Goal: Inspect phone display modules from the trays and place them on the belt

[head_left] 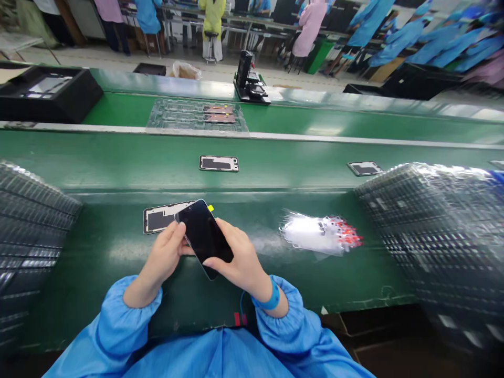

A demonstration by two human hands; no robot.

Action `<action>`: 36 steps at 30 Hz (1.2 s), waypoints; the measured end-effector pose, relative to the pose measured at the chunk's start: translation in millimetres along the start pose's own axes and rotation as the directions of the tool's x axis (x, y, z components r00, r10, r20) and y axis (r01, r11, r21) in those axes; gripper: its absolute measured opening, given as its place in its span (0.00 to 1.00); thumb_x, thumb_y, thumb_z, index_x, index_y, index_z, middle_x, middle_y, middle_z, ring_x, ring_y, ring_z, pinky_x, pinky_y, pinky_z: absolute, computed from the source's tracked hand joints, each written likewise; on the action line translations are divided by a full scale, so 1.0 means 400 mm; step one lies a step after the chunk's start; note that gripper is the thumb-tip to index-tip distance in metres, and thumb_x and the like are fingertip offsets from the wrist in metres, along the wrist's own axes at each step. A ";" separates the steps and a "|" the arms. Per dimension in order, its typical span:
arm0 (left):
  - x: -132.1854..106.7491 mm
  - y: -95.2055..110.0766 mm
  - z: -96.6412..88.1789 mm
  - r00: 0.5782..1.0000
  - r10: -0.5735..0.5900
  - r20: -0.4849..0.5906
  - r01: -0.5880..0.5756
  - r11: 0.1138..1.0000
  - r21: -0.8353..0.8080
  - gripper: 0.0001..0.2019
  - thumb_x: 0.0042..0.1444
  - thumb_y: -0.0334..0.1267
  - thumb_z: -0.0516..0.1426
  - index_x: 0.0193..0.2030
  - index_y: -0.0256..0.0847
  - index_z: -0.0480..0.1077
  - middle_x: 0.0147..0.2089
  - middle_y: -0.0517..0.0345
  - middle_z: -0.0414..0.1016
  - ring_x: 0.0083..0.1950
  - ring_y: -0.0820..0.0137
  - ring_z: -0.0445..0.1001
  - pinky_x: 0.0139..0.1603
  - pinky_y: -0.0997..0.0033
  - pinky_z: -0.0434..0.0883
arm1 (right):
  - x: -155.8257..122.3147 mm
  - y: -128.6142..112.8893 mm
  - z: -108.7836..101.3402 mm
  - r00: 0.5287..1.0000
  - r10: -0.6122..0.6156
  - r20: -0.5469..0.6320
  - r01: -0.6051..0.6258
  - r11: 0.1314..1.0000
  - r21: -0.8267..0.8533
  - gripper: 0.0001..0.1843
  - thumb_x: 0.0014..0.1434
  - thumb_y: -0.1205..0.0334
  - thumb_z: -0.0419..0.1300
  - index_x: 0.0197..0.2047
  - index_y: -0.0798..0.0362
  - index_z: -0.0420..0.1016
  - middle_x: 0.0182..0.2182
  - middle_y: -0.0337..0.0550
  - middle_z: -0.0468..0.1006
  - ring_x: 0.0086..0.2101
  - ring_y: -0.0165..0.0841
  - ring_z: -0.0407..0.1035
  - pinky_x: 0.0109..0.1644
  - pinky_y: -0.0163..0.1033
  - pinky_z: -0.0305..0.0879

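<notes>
Both my hands hold a dark glass phone display panel (202, 239) tilted above the green bench. My left hand (163, 252) grips its left edge, and my right hand (236, 257) covers its lower right corner. A small yellow tab (210, 208) sticks out at its top edge. Partly beneath the panel lies a phone panel with its black-and-silver back upward (159, 218), close to my left hand. To the right of my right hand lies a pile of clear film pieces with red tabs (318, 233).
Stacked plastic trays (31, 220) rise on the left, with another stack (433, 231) on the right. Two more panels (219, 163) lie on the green conveyor belt (118, 157). Beyond stand a clear tray (197, 115), a black fixture (248, 79) and co-workers in gowns (212, 21).
</notes>
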State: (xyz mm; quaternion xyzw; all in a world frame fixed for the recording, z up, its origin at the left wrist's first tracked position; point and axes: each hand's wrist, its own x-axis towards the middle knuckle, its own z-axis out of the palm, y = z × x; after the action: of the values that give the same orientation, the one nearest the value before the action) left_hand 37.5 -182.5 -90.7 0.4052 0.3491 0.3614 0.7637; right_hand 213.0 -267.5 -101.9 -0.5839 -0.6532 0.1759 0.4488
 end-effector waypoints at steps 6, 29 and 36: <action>0.025 0.055 -0.064 0.994 -0.035 -0.108 0.038 0.999 0.028 0.18 0.53 0.50 0.67 0.35 0.36 0.74 0.26 0.58 0.77 0.24 0.71 0.76 0.20 0.77 0.76 | 0.017 0.008 -0.042 0.759 0.271 0.591 -0.603 0.635 0.483 0.27 0.68 0.47 0.56 0.64 0.51 0.71 0.40 0.45 0.85 0.40 0.39 0.82 0.43 0.43 0.77; -0.007 0.033 -0.013 0.983 -0.063 0.174 -0.071 0.739 0.670 0.19 0.59 0.48 0.58 0.22 0.40 0.66 0.20 0.62 0.69 0.24 0.72 0.70 0.29 0.73 0.68 | 0.016 0.030 -0.013 0.860 0.385 0.335 -0.498 0.488 0.717 0.27 0.62 0.39 0.62 0.53 0.51 0.75 0.35 0.43 0.86 0.36 0.41 0.83 0.42 0.45 0.77; 0.018 0.062 -0.027 0.966 -0.148 0.214 0.069 0.939 0.337 0.20 0.52 0.54 0.65 0.43 0.40 0.78 0.40 0.51 0.82 0.41 0.62 0.79 0.42 0.66 0.76 | 0.019 0.040 -0.011 0.858 0.381 0.346 -0.507 0.513 0.692 0.28 0.60 0.39 0.63 0.51 0.54 0.77 0.31 0.43 0.85 0.33 0.41 0.82 0.38 0.43 0.76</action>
State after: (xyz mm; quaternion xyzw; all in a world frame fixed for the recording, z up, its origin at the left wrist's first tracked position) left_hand 25.5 -162.3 -75.2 0.5462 0.3330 0.2048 0.7408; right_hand 226.7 -257.5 -108.7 -0.4710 -0.3760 0.5865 0.5411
